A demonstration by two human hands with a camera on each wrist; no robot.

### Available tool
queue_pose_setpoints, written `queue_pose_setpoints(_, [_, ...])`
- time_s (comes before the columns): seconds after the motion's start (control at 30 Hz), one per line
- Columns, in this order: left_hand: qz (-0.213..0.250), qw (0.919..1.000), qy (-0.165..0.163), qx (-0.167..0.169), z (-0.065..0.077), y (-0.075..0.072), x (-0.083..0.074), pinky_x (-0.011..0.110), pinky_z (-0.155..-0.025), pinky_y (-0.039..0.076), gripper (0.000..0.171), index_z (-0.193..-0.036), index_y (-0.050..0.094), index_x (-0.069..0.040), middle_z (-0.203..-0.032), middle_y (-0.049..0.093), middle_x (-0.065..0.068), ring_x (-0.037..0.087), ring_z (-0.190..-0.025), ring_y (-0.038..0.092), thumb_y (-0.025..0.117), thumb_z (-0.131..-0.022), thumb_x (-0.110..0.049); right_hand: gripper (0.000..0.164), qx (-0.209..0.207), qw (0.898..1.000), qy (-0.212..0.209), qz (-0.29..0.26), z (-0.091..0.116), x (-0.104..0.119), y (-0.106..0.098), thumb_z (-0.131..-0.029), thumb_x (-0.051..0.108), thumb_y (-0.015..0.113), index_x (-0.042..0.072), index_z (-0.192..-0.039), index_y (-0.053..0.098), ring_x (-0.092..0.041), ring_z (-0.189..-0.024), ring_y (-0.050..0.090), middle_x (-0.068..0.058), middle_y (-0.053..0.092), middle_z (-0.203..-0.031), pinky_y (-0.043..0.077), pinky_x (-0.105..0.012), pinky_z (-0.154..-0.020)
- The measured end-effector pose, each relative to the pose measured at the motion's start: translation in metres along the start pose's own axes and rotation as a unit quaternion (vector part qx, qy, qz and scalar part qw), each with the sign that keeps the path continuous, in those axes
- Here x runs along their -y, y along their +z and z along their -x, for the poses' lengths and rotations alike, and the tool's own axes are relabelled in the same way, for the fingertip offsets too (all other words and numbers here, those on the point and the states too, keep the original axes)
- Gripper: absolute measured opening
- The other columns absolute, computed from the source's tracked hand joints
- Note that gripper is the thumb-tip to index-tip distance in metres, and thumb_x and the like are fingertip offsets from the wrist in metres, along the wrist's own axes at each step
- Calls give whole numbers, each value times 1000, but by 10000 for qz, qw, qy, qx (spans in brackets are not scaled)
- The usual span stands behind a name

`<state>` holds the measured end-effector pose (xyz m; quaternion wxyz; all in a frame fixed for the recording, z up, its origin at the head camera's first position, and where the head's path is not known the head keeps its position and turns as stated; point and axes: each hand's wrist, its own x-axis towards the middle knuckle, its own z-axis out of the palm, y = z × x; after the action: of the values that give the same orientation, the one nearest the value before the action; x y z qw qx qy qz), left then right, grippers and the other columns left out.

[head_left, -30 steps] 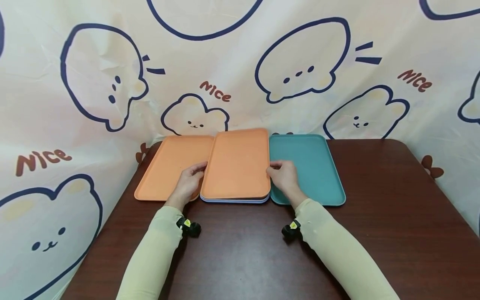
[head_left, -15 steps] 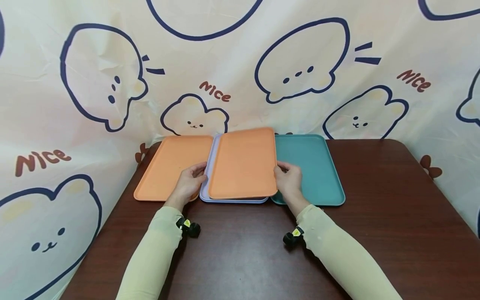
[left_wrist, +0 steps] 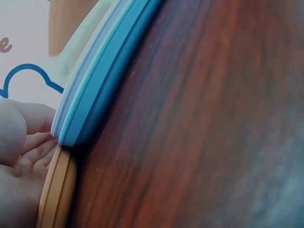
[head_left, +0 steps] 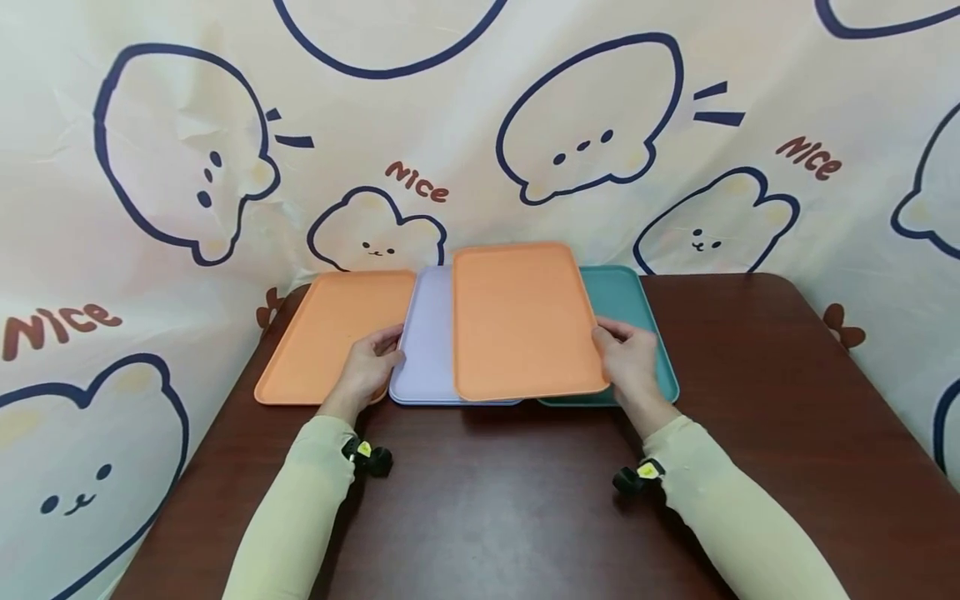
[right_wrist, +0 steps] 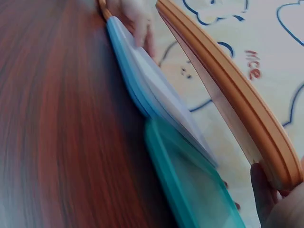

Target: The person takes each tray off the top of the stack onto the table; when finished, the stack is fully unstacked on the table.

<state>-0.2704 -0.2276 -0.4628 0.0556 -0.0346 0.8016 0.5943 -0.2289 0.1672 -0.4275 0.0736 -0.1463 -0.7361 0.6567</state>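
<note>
In the head view my right hand [head_left: 632, 358] grips the right edge of an orange tray [head_left: 525, 325]. This tray is raised and tilted, overlapping a lavender tray [head_left: 423, 342] and a teal tray [head_left: 626, 304]. In the right wrist view, a gap shows between the held orange tray [right_wrist: 237, 95] and the trays below; my thumb lies on its near side. My left hand [head_left: 367, 367] touches the left edge of the lavender tray with its thumb and fingers. A blue tray [left_wrist: 102, 80] lies under the lavender one. The left hand's fingers [left_wrist: 35, 147] are partly hidden by the rims.
Another orange tray [head_left: 330, 342] lies flat at the left, its right edge beneath my left hand. All the trays are at the far side of a dark brown table [head_left: 480, 517]. Behind it hangs a cloth [head_left: 585, 92] printed with cartoon bears.
My right hand has moved right, lifting and sliding the orange tray off the stack, which uncovers the lavender tray. My left hand stays at the stack's left edge. The head view has shifted slightly.
</note>
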Motion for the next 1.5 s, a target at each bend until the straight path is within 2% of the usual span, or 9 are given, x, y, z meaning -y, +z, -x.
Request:
queue_pose_setpoints(0.1, [8,10000,-34,17,2,-2,0,46,-134,31,59,-163,43,3,-171,40,23,34,-162,36,55,-105,3,38,-136,9995,198,180,-3,3,-23,-109,19,62,8,-144,70,-7,-91,71,-23,68,-142,62,-19,-70])
queue_pose_setpoints(0.2, [19,10000,-43,55,2,-1,1,45,-134,31,59,-163,42,2,-171,40,23,34,-163,35,55,-106,2,39,-324,9981,339,400,-8,5,-48,-109,21,62,9,-145,70,-6,-94,70,-20,67,-146,60,-16,-72])
queue_pose_setpoints(0.47, [-86,9999,-123,-15,1,-1,0,45,-134,31,58,-162,45,1,-171,41,23,33,-163,34,56,-106,1,42,-704,9906,406,1100,-32,-5,-124,-110,26,60,7,-147,68,4,-77,66,-17,67,-137,60,-17,-67])
queue_pose_setpoints(0.7, [-186,9997,-167,-29,2,-1,-1,44,-134,31,58,-162,46,-1,-171,41,21,31,-163,34,57,-106,0,49,-895,9773,669,1799,-52,-20,-190,-112,36,55,11,-154,61,8,-83,58,-14,56,-153,56,-11,-66])
queue_pose_setpoints(0.87, [-228,9997,-121,-2,3,-1,-4,46,-134,31,58,-163,44,1,-171,41,23,33,-163,34,56,-106,1,54,-937,9722,784,1996,-62,-28,-228,-111,41,55,11,-156,58,6,-84,57,-4,59,-140,57,-13,-65])
queue_pose_setpoints(1.13, [-248,9997,-67,-24,2,-2,-2,45,-133,32,58,-162,44,1,-170,42,22,33,-163,35,56,-105,1,59,-984,9652,1003,2207,-76,-38,-269,-112,44,50,10,-161,50,5,-89,52,-17,50,-156,53,-8,-64])
queue_pose_setpoints(1.23, [-290,9996,-54,-29,3,-3,-2,46,-133,32,58,-163,44,1,-171,41,22,33,-163,35,56,-106,1,62,-966,9651,1047,2196,-80,-41,-282,-112,45,52,9,-162,49,4,-89,52,-5,58,-135,52,-8,-63])
queue_pose_setpoints(1.37, [-299,9995,-35,23,3,-3,-1,46,-133,32,58,-162,45,1,-171,41,21,34,-163,35,56,-106,1,65,-889,9649,1106,2210,-83,-43,-296,-111,45,53,5,-162,47,4,-87,52,10,54,-116,53,-10,-63])
queue_pose_setpoints(1.5, [-341,9994,-7,12,1,-3,-1,46,-133,32,57,-162,45,2,-171,41,22,33,-163,35,56,-106,1,67,-848,9604,1169,2383,-88,-44,-300,-111,48,51,5,-162,46,-5,-95,55,-6,58,-131,51,-11,-63])
